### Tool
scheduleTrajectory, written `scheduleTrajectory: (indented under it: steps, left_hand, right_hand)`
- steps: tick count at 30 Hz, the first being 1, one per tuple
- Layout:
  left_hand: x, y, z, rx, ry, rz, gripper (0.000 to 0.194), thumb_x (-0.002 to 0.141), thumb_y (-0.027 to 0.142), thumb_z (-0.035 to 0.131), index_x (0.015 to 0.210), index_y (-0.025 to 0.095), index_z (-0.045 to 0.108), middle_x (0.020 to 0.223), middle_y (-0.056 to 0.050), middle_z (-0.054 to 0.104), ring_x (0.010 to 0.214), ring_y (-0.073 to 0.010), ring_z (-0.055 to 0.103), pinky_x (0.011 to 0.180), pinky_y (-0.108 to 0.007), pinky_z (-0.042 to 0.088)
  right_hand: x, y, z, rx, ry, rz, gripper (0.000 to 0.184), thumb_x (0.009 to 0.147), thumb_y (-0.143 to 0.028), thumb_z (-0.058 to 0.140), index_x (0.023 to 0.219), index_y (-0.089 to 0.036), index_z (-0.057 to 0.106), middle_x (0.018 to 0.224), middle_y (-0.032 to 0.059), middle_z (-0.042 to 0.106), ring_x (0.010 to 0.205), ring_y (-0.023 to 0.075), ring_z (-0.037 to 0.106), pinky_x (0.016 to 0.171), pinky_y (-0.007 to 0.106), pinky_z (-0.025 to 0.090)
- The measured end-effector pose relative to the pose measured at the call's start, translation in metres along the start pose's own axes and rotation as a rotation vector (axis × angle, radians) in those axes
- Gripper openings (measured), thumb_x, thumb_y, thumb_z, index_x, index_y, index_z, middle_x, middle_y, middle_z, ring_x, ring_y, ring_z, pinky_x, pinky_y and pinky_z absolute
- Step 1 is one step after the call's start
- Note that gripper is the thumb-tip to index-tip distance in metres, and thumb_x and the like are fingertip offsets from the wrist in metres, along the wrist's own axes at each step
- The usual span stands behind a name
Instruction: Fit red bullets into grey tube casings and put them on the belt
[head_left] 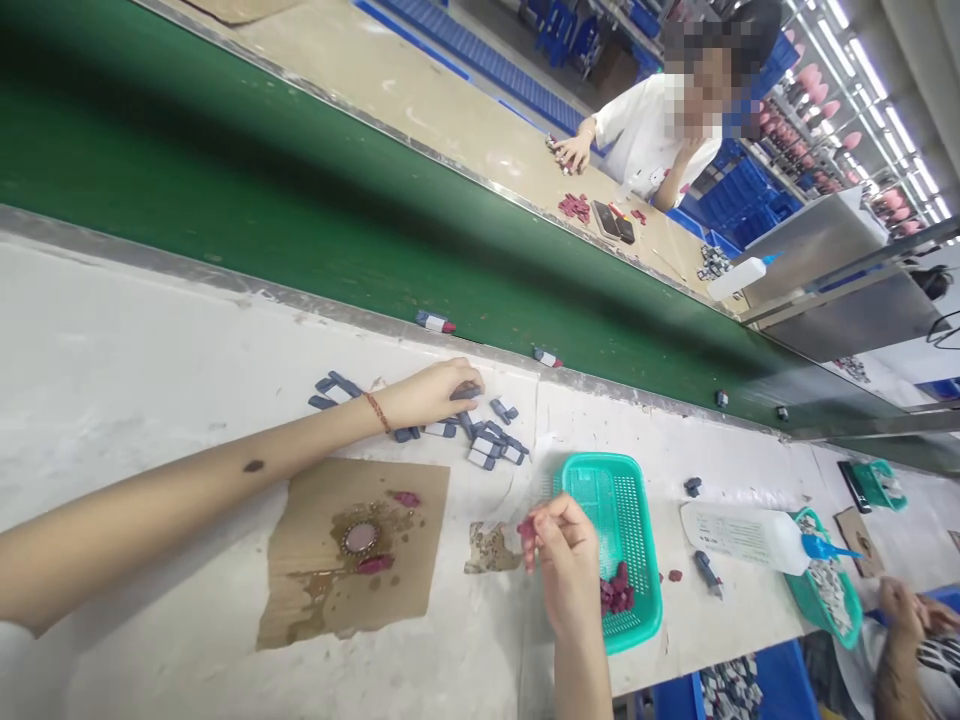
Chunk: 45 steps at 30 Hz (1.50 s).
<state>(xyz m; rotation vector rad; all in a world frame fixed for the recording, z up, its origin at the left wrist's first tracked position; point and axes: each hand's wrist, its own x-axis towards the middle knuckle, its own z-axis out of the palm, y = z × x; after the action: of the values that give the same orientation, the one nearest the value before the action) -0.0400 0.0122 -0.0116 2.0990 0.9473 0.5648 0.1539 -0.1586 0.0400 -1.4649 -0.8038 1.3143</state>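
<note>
Far side: strip lights point(870, 70) and racked pink items point(810, 100) are seen behind a co-worker point(637, 140), by whom one hand is rested on small pieces on a tan surface point(450, 110).
Green belt point(225, 180): it is bordered by the tan surface and by the near white surface point(150, 330); at its near edge, two red-tipped pieces point(433, 321) are laid well apart.
Left hand point(439, 392): a dark grey-blue piece point(466, 393) is held, the grip curled around it, at a loose pile of grey-blue pieces point(487, 445); whether it is lifted clear cannot be told.
Right hand point(568, 550): a small red piece point(527, 530) is pinched between thumb and fingers, the grip closed, near the left side of a green basket point(651, 560).
Basket contents: red pieces point(617, 590) are clustered at the near end, partly hidden by the right wrist.
Cardboard sheet point(300, 540): dark stains are borne by it, along with a round disc point(361, 539) and two pinkish-red pieces point(375, 564).
Stained card point(487, 550): it is placed between the sheet and the basket.
Bottle point(742, 535): fitted with a blue nozzle point(817, 546), it is seen right of the basket.
</note>
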Motion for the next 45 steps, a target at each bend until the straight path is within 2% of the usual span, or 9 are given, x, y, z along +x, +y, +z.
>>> scheduleTrajectory:
  steps: [5, 8, 12, 21, 29, 33, 37, 40, 45]
  left_hand:
    - [-0.029, 0.013, -0.015, -0.087, 0.2, -0.099, 0.023, 0.091, 0.035, 0.045, 0.101, 0.018, 0.057, 0.091, -0.007, 0.067, 0.083, -0.0224, 0.063, 0.076, -0.032, 0.048]
    - [-0.058, 0.024, -0.029, -0.413, 0.35, -0.194, 0.032, 0.091, 0.04, 0.049, 0.115, 0.019, 0.048, 0.097, -0.006, 0.068, 0.076, -0.019, 0.067, 0.07, -0.029, 0.051]
    - [-0.104, 0.035, -0.036, -0.754, 0.356, -0.401, 0.037, 0.086, 0.047, 0.057, 0.109, 0.019, 0.05, 0.102, -0.009, 0.07, 0.06, -0.0147, 0.065, 0.052, -0.024, 0.049]
    - [-0.177, 0.039, -0.003, -0.742, 0.468, -0.629, 0.041, 0.08, 0.057, 0.062, 0.096, 0.019, 0.064, 0.096, -0.01, 0.073, 0.09, -0.0273, 0.067, 0.082, -0.04, 0.056]
    - [-0.19, 0.047, 0.018, -0.654, 0.55, -0.726, 0.035, 0.087, 0.046, 0.055, 0.11, 0.021, 0.049, 0.084, -0.003, 0.06, 0.073, -0.0179, 0.059, 0.065, -0.03, 0.05]
    - [-0.195, 0.048, 0.025, -0.692, 0.594, -0.725, 0.028, 0.091, 0.044, 0.049, 0.105, 0.023, 0.036, 0.085, 0.0, 0.059, 0.065, -0.0146, 0.055, 0.061, -0.028, 0.046]
    - [-0.198, 0.05, 0.027, -0.673, 0.495, -0.687, 0.029, 0.094, 0.047, 0.043, 0.109, 0.022, 0.042, 0.097, -0.007, 0.06, 0.086, -0.0207, 0.059, 0.07, -0.032, 0.048]
    - [-0.199, 0.053, 0.028, -0.627, 0.398, -0.652, 0.031, 0.095, 0.048, 0.039, 0.111, 0.022, 0.046, 0.083, -0.003, 0.059, 0.073, -0.0193, 0.057, 0.065, -0.031, 0.047]
    - [-0.195, 0.062, 0.033, -0.62, 0.295, -0.625, 0.031, 0.096, 0.044, 0.036, 0.111, 0.021, 0.049, 0.086, -0.004, 0.061, 0.076, -0.0207, 0.059, 0.067, -0.032, 0.048]
  right_hand:
    - [0.008, 0.01, 0.027, -0.096, -0.15, 0.052, 0.036, 0.07, -0.05, 0.073, 0.069, -0.02, 0.053, 0.051, -0.0055, 0.053, 0.039, 0.0072, 0.042, 0.035, 0.017, 0.033]
    - [0.013, 0.016, 0.048, -0.187, -0.245, 0.049, 0.033, 0.072, -0.048, 0.07, 0.069, -0.02, 0.053, 0.05, -0.0063, 0.05, 0.04, 0.0073, 0.04, 0.038, 0.018, 0.032]
    - [0.013, 0.026, 0.078, -0.406, -0.362, -0.032, 0.029, 0.076, -0.042, 0.066, 0.062, -0.021, 0.051, 0.046, -0.0068, 0.047, 0.042, 0.0082, 0.039, 0.042, 0.02, 0.033]
    - [0.01, 0.054, 0.102, -0.996, -0.558, -0.569, 0.036, 0.099, -0.033, 0.036, 0.067, -0.024, 0.05, 0.052, 0.0001, 0.055, 0.044, 0.013, 0.048, 0.044, 0.025, 0.031]
    - [0.011, 0.055, 0.105, -1.127, -0.586, -0.734, 0.035, 0.1, -0.024, 0.034, 0.069, -0.023, 0.05, 0.054, 0.0017, 0.057, 0.047, 0.0154, 0.053, 0.046, 0.026, 0.032]
    - [0.015, 0.051, 0.106, -1.063, -0.601, -0.643, 0.034, 0.099, -0.026, 0.037, 0.067, -0.024, 0.047, 0.053, 0.0004, 0.055, 0.046, 0.0151, 0.05, 0.046, 0.027, 0.03]
    - [0.022, 0.04, 0.101, -0.775, -0.544, -0.28, 0.032, 0.092, -0.037, 0.05, 0.063, -0.023, 0.048, 0.05, -0.0038, 0.05, 0.044, 0.0122, 0.045, 0.045, 0.024, 0.033]
    - [0.026, 0.029, 0.097, -0.511, -0.499, -0.064, 0.035, 0.084, -0.046, 0.059, 0.061, -0.023, 0.048, 0.043, -0.0071, 0.045, 0.04, 0.0098, 0.04, 0.042, 0.022, 0.033]
    - [0.023, 0.02, 0.098, -0.232, -0.502, -0.05, 0.039, 0.079, -0.051, 0.066, 0.06, -0.021, 0.05, 0.042, -0.007, 0.047, 0.038, 0.0086, 0.04, 0.041, 0.021, 0.036]
